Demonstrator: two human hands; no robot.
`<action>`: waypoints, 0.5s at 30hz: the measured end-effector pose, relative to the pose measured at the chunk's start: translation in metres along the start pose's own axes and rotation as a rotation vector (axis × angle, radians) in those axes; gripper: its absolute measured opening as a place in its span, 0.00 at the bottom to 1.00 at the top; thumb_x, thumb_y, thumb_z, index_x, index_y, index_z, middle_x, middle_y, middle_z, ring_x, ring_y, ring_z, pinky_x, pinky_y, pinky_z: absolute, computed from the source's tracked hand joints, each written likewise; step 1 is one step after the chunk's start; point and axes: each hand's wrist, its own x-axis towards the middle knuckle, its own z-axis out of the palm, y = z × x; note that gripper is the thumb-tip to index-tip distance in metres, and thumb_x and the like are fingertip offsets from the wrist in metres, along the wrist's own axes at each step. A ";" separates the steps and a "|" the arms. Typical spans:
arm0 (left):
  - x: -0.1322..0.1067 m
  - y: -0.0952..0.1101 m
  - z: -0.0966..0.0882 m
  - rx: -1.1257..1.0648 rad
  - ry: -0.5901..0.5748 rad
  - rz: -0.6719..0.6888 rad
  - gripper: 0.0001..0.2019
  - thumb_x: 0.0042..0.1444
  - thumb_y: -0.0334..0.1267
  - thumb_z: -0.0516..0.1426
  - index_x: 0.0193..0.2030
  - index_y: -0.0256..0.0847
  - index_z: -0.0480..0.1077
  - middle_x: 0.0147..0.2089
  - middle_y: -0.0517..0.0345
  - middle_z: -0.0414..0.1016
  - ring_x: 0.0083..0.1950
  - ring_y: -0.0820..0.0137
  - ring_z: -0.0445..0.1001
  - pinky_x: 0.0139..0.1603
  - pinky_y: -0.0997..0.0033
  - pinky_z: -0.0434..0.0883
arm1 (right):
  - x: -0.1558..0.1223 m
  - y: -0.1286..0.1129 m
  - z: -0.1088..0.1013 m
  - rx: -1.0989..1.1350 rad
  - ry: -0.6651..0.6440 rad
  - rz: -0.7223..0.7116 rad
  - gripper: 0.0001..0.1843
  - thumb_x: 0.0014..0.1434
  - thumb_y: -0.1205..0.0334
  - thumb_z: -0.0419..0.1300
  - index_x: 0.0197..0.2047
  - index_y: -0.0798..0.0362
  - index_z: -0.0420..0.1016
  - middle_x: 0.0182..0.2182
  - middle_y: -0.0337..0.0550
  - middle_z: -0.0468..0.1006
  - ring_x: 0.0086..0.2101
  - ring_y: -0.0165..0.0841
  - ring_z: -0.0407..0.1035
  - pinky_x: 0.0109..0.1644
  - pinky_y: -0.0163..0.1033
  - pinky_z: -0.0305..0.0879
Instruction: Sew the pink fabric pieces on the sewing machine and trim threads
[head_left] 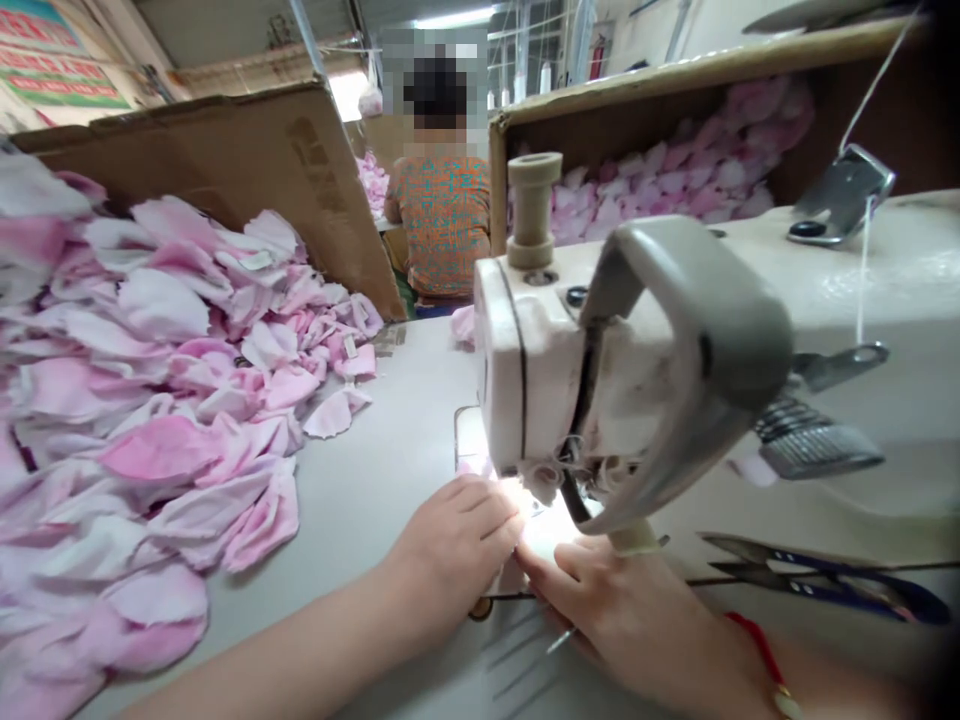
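At the white sewing machine (517,370), both hands meet under the needle area, where the lamp glare washes out detail. My left hand (461,540) lies with its fingers pressed together and curled over a small pink fabric piece (474,467), mostly hidden beneath it. Close by on the right, my right hand (615,600) has thumb and forefinger closed at the fabric's near edge, touching the left fingertips. A thin metal tip (561,640) pokes out below the right hand; whether that hand holds it I cannot tell.
A large heap of pink and white fabric pieces (187,400) covers the table's left side. Thread snips (825,580) lie beyond my right wrist. Cardboard boxes (330,200) stand behind, one holding more pieces (675,180). A person in a patterned orange top (442,230) sits further back.
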 end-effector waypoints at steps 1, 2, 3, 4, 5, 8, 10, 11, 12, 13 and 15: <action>-0.001 0.000 0.005 0.031 0.013 -0.007 0.07 0.58 0.31 0.47 0.40 0.39 0.64 0.37 0.58 0.68 0.41 0.70 0.65 0.45 0.69 0.63 | 0.000 0.001 0.000 0.009 0.009 0.008 0.20 0.51 0.71 0.50 0.50 0.57 0.61 0.27 0.39 0.72 0.24 0.29 0.64 0.26 0.35 0.53; -0.001 -0.001 0.009 0.064 0.027 -0.012 0.07 0.57 0.31 0.47 0.40 0.39 0.64 0.37 0.57 0.68 0.40 0.70 0.65 0.44 0.69 0.64 | 0.000 0.002 0.000 0.029 0.019 0.017 0.21 0.52 0.70 0.50 0.50 0.56 0.61 0.27 0.38 0.72 0.24 0.28 0.64 0.26 0.34 0.53; -0.001 -0.002 0.013 0.099 0.044 -0.016 0.07 0.57 0.30 0.47 0.40 0.38 0.64 0.36 0.57 0.67 0.39 0.70 0.65 0.43 0.69 0.64 | 0.000 0.004 0.000 0.048 0.033 0.028 0.21 0.51 0.69 0.51 0.51 0.55 0.60 0.28 0.38 0.73 0.24 0.28 0.64 0.26 0.34 0.53; -0.001 -0.002 0.016 0.132 0.064 -0.020 0.07 0.57 0.30 0.47 0.39 0.38 0.64 0.36 0.56 0.67 0.38 0.69 0.64 0.41 0.69 0.65 | 0.000 0.006 0.000 0.055 0.051 0.036 0.23 0.51 0.68 0.51 0.52 0.53 0.59 0.29 0.37 0.73 0.24 0.27 0.65 0.26 0.33 0.54; 0.000 -0.003 0.018 0.163 0.080 -0.020 0.07 0.57 0.30 0.47 0.39 0.37 0.64 0.35 0.56 0.67 0.38 0.69 0.64 0.40 0.70 0.65 | 0.000 0.009 0.000 0.045 0.070 0.043 0.24 0.51 0.68 0.51 0.53 0.52 0.58 0.30 0.36 0.74 0.24 0.27 0.65 0.26 0.33 0.54; 0.003 -0.003 0.017 0.216 0.118 -0.010 0.09 0.58 0.28 0.44 0.36 0.37 0.65 0.32 0.56 0.66 0.36 0.69 0.65 0.38 0.70 0.65 | 0.002 0.015 -0.001 -0.043 0.115 0.056 0.27 0.51 0.67 0.51 0.56 0.50 0.56 0.29 0.37 0.75 0.25 0.30 0.67 0.27 0.34 0.56; 0.004 -0.002 0.013 0.209 0.131 -0.013 0.11 0.58 0.28 0.43 0.34 0.37 0.65 0.31 0.57 0.66 0.35 0.69 0.65 0.38 0.70 0.64 | 0.004 0.017 -0.003 -0.071 0.136 0.069 0.24 0.52 0.65 0.51 0.54 0.49 0.59 0.26 0.36 0.75 0.24 0.32 0.67 0.27 0.35 0.56; 0.004 -0.003 0.011 0.191 0.133 -0.020 0.11 0.59 0.28 0.42 0.33 0.37 0.64 0.31 0.57 0.67 0.35 0.69 0.65 0.39 0.70 0.64 | 0.004 0.018 -0.004 -0.074 0.148 0.076 0.22 0.52 0.65 0.51 0.52 0.49 0.62 0.24 0.36 0.75 0.23 0.32 0.67 0.26 0.35 0.56; 0.004 -0.004 0.008 0.166 0.129 -0.025 0.12 0.59 0.30 0.42 0.33 0.38 0.64 0.32 0.57 0.67 0.36 0.70 0.66 0.39 0.70 0.65 | 0.004 0.018 -0.004 -0.079 0.164 0.082 0.19 0.53 0.65 0.51 0.50 0.48 0.64 0.24 0.36 0.75 0.22 0.32 0.67 0.25 0.35 0.55; 0.003 -0.006 0.006 0.138 0.113 -0.029 0.12 0.60 0.31 0.42 0.33 0.38 0.64 0.32 0.58 0.68 0.36 0.70 0.66 0.39 0.71 0.65 | 0.004 0.018 -0.004 -0.086 0.183 0.083 0.17 0.53 0.65 0.50 0.48 0.48 0.66 0.24 0.37 0.75 0.22 0.32 0.67 0.25 0.35 0.55; 0.001 -0.012 0.001 0.093 0.119 -0.016 0.11 0.60 0.33 0.43 0.33 0.39 0.65 0.32 0.59 0.68 0.36 0.71 0.67 0.38 0.73 0.66 | 0.004 0.017 -0.003 -0.090 0.215 0.074 0.17 0.54 0.66 0.49 0.47 0.49 0.67 0.27 0.39 0.76 0.23 0.32 0.68 0.25 0.35 0.55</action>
